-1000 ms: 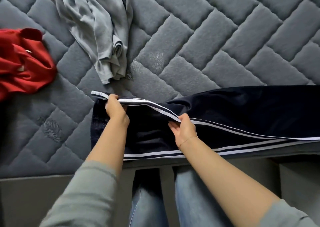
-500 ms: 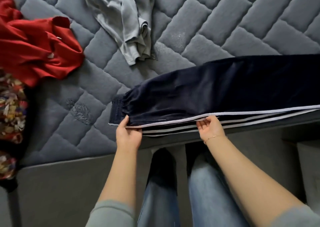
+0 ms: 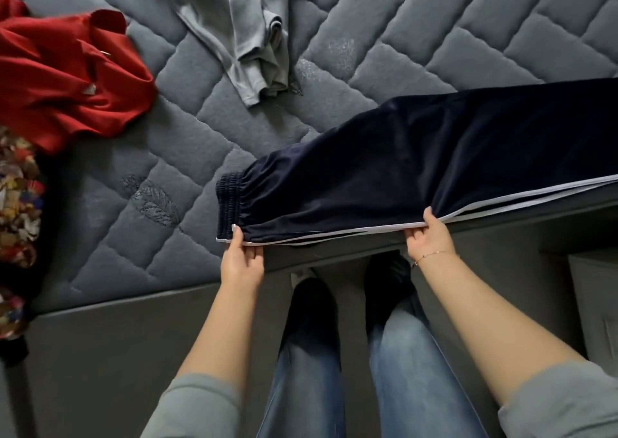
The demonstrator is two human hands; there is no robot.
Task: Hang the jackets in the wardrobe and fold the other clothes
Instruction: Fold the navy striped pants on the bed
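Pinching the striped near edge of the navy pants (image 3: 418,173), the left hand (image 3: 242,258) grips by the elastic cuff and the right hand (image 3: 429,237) grips further along the leg, thumbs on top. The pants lie on the bed (image 3: 174,156), at its edge. Since half a second ago both hands have drawn apart along the edge. Beyond the left hand: one grey garment (image 3: 240,26), one red garment (image 3: 63,76), one floral garment (image 3: 16,203).
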